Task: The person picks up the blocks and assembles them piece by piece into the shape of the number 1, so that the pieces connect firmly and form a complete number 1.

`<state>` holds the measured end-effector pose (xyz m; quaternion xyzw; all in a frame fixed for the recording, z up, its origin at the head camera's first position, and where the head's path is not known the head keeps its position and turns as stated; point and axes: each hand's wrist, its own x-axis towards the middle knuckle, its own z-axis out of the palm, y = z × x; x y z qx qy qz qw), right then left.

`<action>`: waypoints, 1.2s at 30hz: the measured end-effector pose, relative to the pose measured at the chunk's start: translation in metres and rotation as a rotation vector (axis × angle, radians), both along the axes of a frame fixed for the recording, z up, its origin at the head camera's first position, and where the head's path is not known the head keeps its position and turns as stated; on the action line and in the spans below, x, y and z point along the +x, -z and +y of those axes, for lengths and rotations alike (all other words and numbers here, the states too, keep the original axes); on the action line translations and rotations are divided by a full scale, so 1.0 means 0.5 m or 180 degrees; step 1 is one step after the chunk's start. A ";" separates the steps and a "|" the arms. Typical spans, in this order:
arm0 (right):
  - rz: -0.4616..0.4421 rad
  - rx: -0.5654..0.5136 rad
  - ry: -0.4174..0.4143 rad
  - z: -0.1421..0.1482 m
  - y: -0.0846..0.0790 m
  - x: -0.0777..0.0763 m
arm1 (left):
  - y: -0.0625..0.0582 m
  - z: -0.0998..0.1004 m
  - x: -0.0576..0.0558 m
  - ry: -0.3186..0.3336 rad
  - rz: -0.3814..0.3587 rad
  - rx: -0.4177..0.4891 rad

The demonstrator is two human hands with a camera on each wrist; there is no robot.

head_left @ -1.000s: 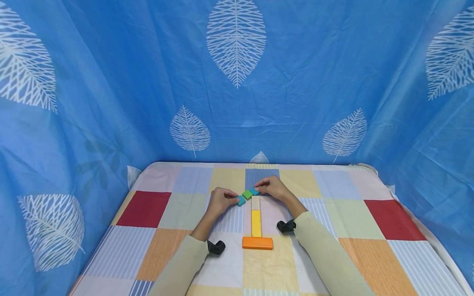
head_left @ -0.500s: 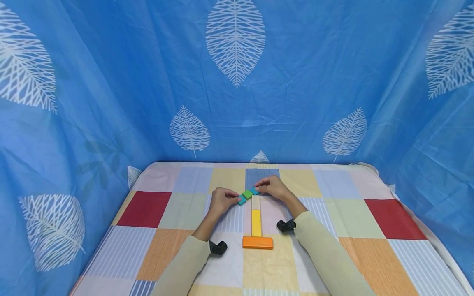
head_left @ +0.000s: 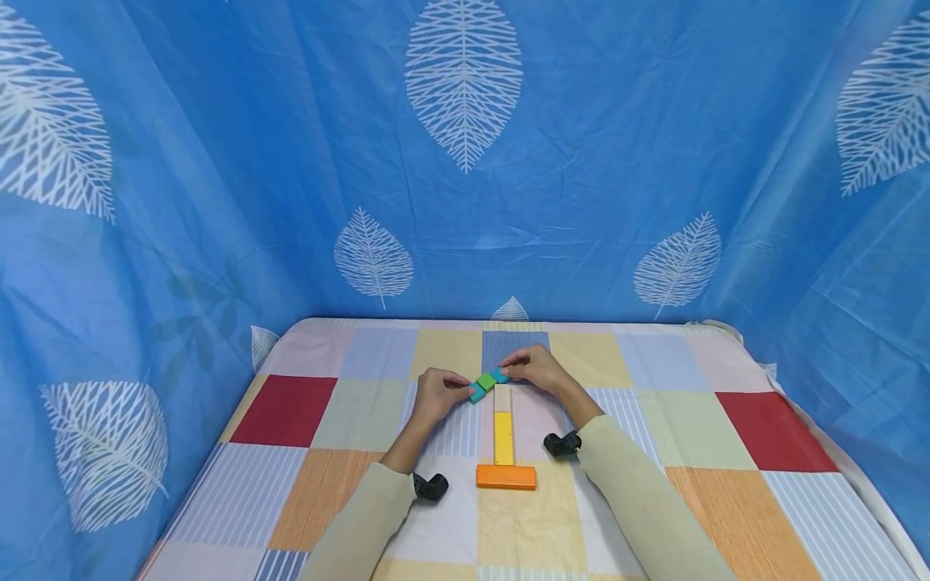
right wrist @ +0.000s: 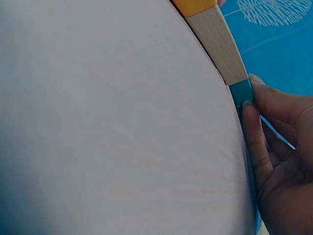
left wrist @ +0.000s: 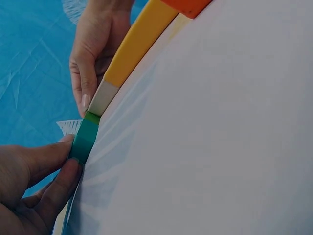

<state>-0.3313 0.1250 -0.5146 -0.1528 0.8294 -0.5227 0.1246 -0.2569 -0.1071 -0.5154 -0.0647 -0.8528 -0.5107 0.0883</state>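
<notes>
Between thumb and finger my left hand [head_left: 438, 394] pinches a teal block [head_left: 475, 393] lying flat on the patchwork cloth. A green block [head_left: 485, 382] touches its upper right side. Beyond the green one lies a second teal block [head_left: 499, 376], which my right hand [head_left: 536, 369] pinches at its far end. These three form a slanted row above a bare wooden block [head_left: 502, 398]. In the right wrist view, the thumb and a finger hold the right teal block [right wrist: 240, 92] close by the wooden block [right wrist: 217, 46].
Below the wooden block a yellow block [head_left: 504, 438] runs toward me, ending at a crosswise orange block [head_left: 506, 477]. The patchwork cloth [head_left: 407, 516] covers the table, and a blue leaf-print curtain [head_left: 581, 161] hangs around its back and sides.
My left hand has slid its teal block slightly right and up, closing the gap to the green block. My right hand has stayed in place on its teal block.
</notes>
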 end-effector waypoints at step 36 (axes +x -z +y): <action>0.0052 0.0038 -0.0011 -0.001 0.002 0.000 | -0.001 0.008 0.002 -0.0087 0.0033 -0.0050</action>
